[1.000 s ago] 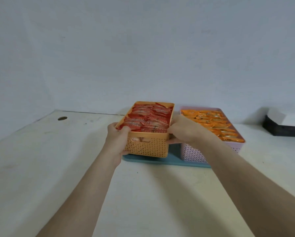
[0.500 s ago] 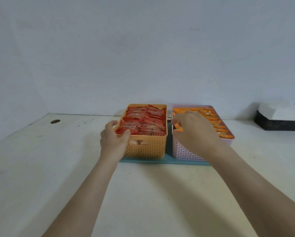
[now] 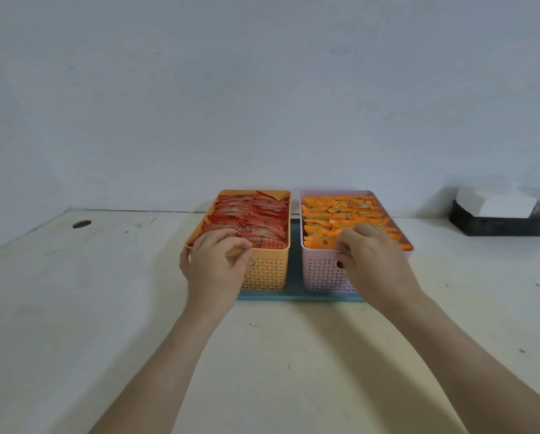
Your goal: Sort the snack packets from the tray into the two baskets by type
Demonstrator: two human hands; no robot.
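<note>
Left hand (image 3: 215,264) curled over orange basket (image 3: 266,274) near rim, gripping it. Right hand (image 3: 372,261) likewise gripped pink basket (image 3: 322,275). Both baskets on teal tray (image 3: 293,296) by the table's (image 3: 262,355) far edge.

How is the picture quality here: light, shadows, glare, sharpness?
Head view: soft, even light, no glare; faint soft-edged shadows on the cream table beside both forearms; the red snack packets in the orange plastic basket and orange packets in the pink plastic basket look slightly smeared; the black box at the right edge is blurrier; forearms stretch toward the bottom corners, wide-lens distortion.
</note>
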